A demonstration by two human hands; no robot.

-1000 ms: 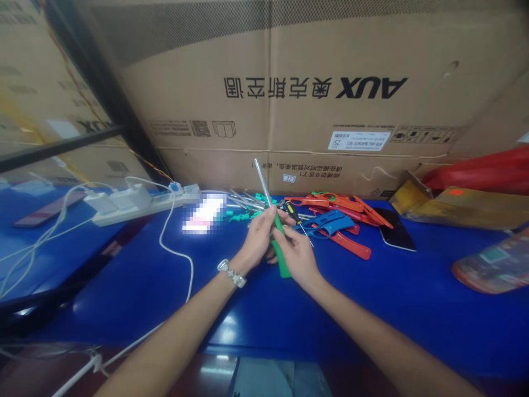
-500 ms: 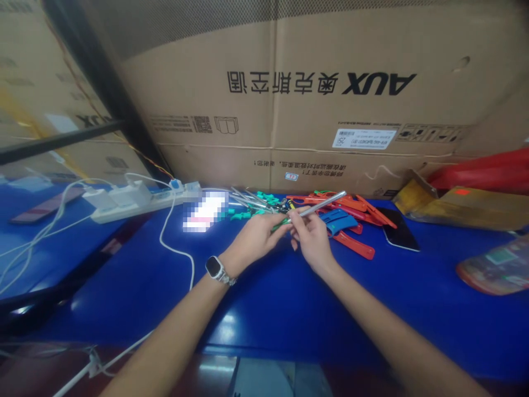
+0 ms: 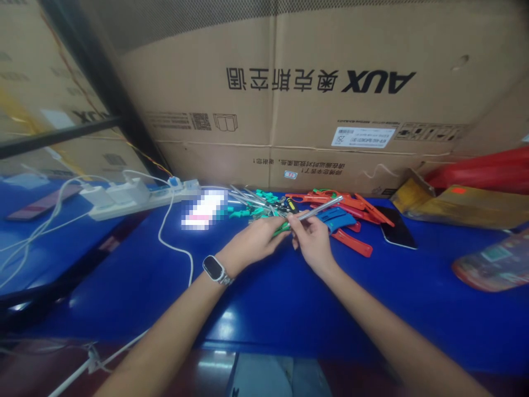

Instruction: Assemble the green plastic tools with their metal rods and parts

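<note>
My left hand (image 3: 259,238) is closed around the green end (image 3: 282,227) of a slim silver metal rod (image 3: 324,206). My right hand (image 3: 313,241) pinches the same rod further along, and its bare silver end points up and to the right. Its exact kind is unclear, since the fingers cover the middle. Just beyond the hands lies a heap of green-ended metal pieces (image 3: 264,199), with a black and yellow piece (image 3: 291,205) among them. A blue plastic part (image 3: 336,219) and several red-orange plastic parts (image 3: 351,242) lie right of my right hand.
A dark phone (image 3: 399,229) lies beyond the red parts on the blue table (image 3: 264,309). At left are a white power strip (image 3: 124,203) with cables and a pixelated bright screen (image 3: 204,209). A large cardboard box (image 3: 268,110) stands behind; a clear container (image 3: 494,264) is at right.
Both hands keep their hold on the rod, and its silver end dips slightly. The whole view has shifted a little; the other things look unmoved.
</note>
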